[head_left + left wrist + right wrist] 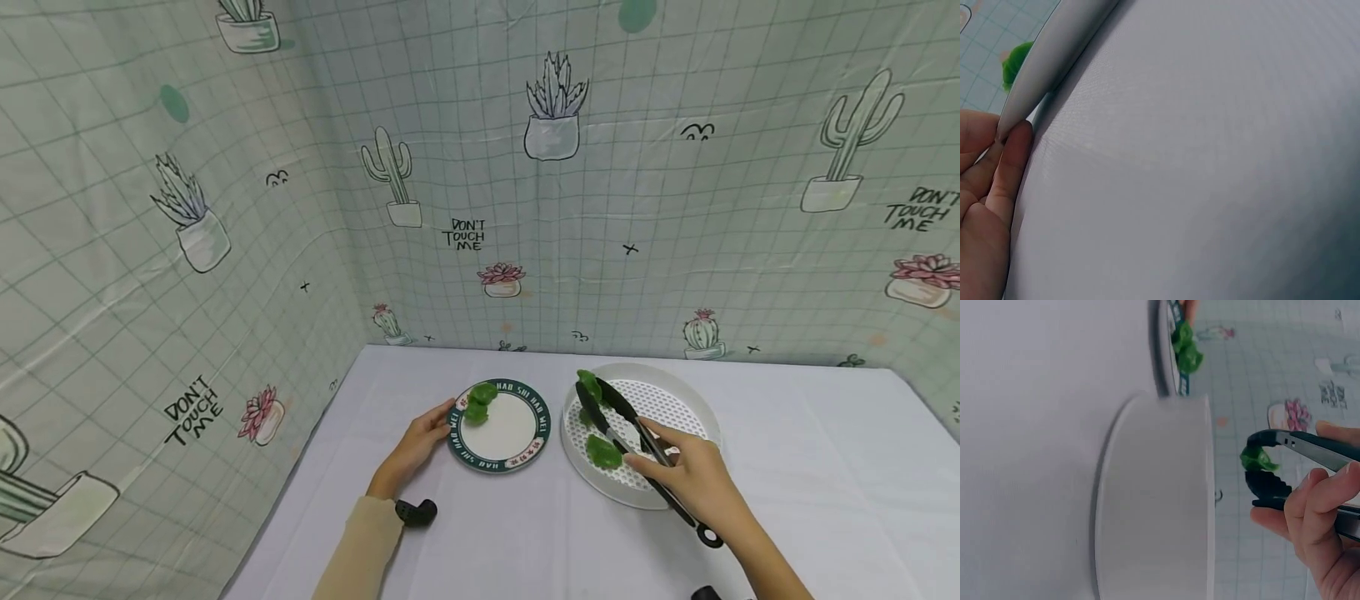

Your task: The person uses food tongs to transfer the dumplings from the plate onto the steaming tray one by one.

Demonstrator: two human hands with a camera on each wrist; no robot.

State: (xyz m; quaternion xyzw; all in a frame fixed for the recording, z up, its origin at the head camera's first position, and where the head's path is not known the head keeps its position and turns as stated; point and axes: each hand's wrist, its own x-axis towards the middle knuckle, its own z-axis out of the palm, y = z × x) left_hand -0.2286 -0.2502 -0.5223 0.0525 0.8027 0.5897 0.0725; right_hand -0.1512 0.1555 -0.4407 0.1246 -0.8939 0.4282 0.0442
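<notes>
My left hand [415, 447] pinches the left rim of a white plate [506, 429] with a green lettered border. In the left wrist view, fingers [1016, 156] reach under the rim. Green leaf pieces [477, 408] lie on the plate's upper left. My right hand [692, 473] holds black-tipped tongs [663, 492] by the arms, over a round white strainer basket [693, 408]. Between the tongs' tips is a green leaf [1255, 459], raised above the basket's rim in the right wrist view. More leaf pieces [602, 452] lie in the basket, partly behind the tongs.
Plate and basket stand side by side on a white-covered table [495, 533], the basket to the right. A grid-patterned cloth [600, 208] with cactus drawings hangs behind and on the left. A black device [417, 512] sits at my left wrist.
</notes>
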